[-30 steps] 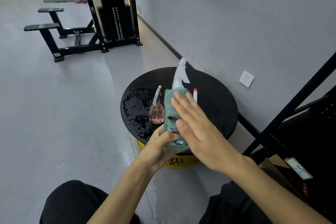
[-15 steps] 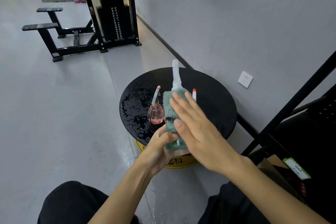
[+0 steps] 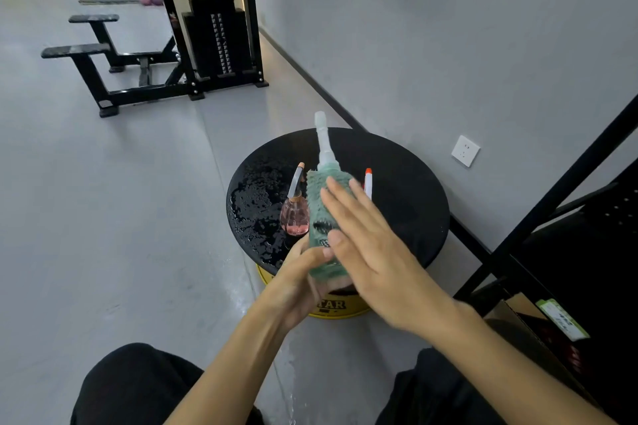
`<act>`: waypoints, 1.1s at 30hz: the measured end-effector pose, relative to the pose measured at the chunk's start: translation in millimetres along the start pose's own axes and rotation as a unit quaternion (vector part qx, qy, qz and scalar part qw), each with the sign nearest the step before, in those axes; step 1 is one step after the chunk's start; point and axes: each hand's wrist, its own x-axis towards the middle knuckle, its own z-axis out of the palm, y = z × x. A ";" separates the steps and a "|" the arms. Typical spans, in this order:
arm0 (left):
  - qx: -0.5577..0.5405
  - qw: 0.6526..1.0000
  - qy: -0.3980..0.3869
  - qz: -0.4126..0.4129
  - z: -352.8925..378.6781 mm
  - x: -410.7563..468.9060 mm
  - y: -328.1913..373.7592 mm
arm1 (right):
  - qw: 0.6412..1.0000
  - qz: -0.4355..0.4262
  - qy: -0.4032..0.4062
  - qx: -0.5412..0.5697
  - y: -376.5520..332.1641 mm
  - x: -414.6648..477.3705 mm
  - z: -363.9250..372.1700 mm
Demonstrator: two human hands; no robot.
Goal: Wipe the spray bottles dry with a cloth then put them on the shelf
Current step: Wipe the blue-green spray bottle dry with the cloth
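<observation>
A spray bottle with a white trigger head [image 3: 322, 141] is held upright above the black round table [image 3: 407, 183], its body wrapped in a green fluffy cloth [image 3: 321, 217]. My left hand [image 3: 297, 281] grips the wrapped bottle at its base. With straight fingers, my right hand [image 3: 373, 252] presses flat against the cloth on the bottle's right side. A small pink spray bottle [image 3: 294, 214] stands on the table just left of it. Only the orange-tipped nozzle of a third bottle [image 3: 368, 181] shows behind my right hand.
The table's left part is wet with water drops [image 3: 253, 214]; it sits on a yellow base [image 3: 340, 307]. A black shelf frame [image 3: 566, 176] stands at the right with a cardboard box [image 3: 518, 314] below. Gym machine [image 3: 214, 28] stands far back. A wall socket [image 3: 465, 150] is near.
The wrapped bottle has turned between my hands, so its trigger head now points away instead of sideways. My right hand has slid slightly along the cloth.
</observation>
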 end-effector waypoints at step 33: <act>0.059 0.998 -0.007 -0.025 -1.2 2.4 6.2 | 0.998 0.038 0.037 0.030 15.2 25.2 -8.1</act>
